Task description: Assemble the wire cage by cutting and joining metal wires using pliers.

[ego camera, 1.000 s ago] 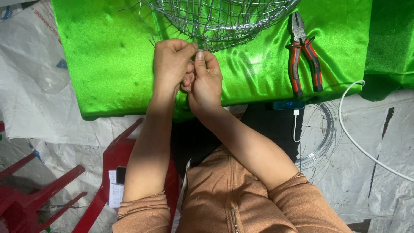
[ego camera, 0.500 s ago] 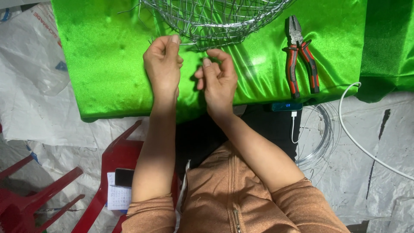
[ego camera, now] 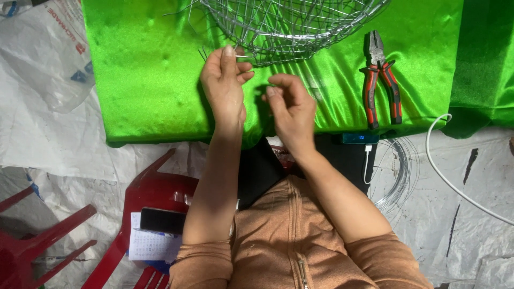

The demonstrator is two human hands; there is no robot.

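Hands at a wire mesh basket (ego camera: 292, 27)
Left hand (ego camera: 225, 85) pinches a thin wire (ego camera: 245, 55) at the basket's rim; right hand (ego camera: 289, 107) hovers loosely curled, empty, near pliers (ego camera: 380, 80).

A bright green satin cloth (ego camera: 144, 80) covers the work surface across the far part of the scene, shining where the light falls on it. Crumpled white plastic sheeting (ego camera: 48, 144) lies over the floor on the left and right, with a clear plastic bag (ego camera: 53, 59) at the far left. Near left stand red plastic chairs (ego camera: 37, 241), one with a dark phone (ego camera: 162, 220) lying on paper; a white cable (ego camera: 455, 182) curves along the right.
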